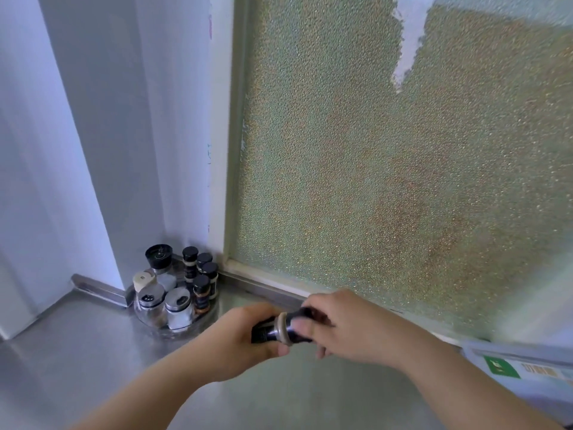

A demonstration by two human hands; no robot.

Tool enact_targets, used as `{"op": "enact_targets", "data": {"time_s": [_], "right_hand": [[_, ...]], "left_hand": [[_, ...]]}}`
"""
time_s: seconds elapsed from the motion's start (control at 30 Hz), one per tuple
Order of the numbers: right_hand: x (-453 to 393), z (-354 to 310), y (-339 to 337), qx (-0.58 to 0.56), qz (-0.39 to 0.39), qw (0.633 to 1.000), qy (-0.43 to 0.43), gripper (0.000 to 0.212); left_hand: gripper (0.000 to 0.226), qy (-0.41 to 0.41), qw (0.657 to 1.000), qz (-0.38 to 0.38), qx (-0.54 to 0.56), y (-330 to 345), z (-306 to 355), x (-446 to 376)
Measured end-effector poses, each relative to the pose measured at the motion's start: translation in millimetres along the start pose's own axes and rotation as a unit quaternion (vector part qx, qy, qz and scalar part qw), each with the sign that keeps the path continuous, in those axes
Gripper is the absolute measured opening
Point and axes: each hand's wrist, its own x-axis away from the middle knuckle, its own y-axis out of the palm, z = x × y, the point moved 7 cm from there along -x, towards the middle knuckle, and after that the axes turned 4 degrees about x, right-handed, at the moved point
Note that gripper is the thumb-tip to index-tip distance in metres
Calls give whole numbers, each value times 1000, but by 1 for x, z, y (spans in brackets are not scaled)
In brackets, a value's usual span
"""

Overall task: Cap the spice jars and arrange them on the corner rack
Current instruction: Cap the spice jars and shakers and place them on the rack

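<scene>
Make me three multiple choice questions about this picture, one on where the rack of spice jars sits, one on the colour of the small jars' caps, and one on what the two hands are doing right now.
1. Where does the rack of spice jars stand?
A. In the corner of the steel counter, left of the hands
B. On a shelf above the window
C. At the counter's right end, beside the green label

2. What colour are the caps of the four small jars at the rack's right side?
A. Red
B. Black
C. White

3. What are the hands doing?
A. Both lie flat on the counter
B. One points at the frosted glass
C. Left hand grips the dark jar, right hand holds its cap end

Answers: 1 A, the rack sits where wall and window frame meet; 2 B, all four tops show black; 3 C, both hands are curled round the jar, which is held sideways.
</scene>
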Motion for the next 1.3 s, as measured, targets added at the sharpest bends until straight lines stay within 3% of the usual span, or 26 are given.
{"op": "enact_targets", "data": {"time_s": [0.17,0.2,0.27,0.37,0.43,0.5,0.6,0.73,0.9,1.1,1.3], "right_hand": [[-6,11,15,-138,-21,985,102,66],[-7,11,13,-145,-30,984,97,66],[-10,4,2,-147,-28,988,33,42],[-12,-10,-11,-73,15,997,-36,45],[-19,-14,-5,-69,25,997,-31,20],[-22,-12,2,-113,11,993,-3,32],[-29,-9,1,-58,10,998,-31,59],[-42,-16,5,-27,50,998,-42,39],[-59,-18,14,-22,28,998,-55,56],[-91,-41,38,34,8,995,-95,31],[-130,-57,70,15,22,994,-105,50]], "left_hand": [[18,32,998,48,-16,-7,6,4],[19,29,998,55,-6,-9,7,4],[24,8,998,62,23,-15,4,5],[21,-3,997,66,34,-19,-2,6],[22,-3,997,73,29,-20,-7,7],[22,-16,996,82,31,-22,-12,8],[24,-29,996,81,29,-26,-20,8],[16,-44,995,73,44,-27,-38,9],[18,-76,987,71,123,-29,-63,13],[13,-80,987,101,99,-39,-94,22],[44,-128,971,158,122,-61,-131,32]]}}
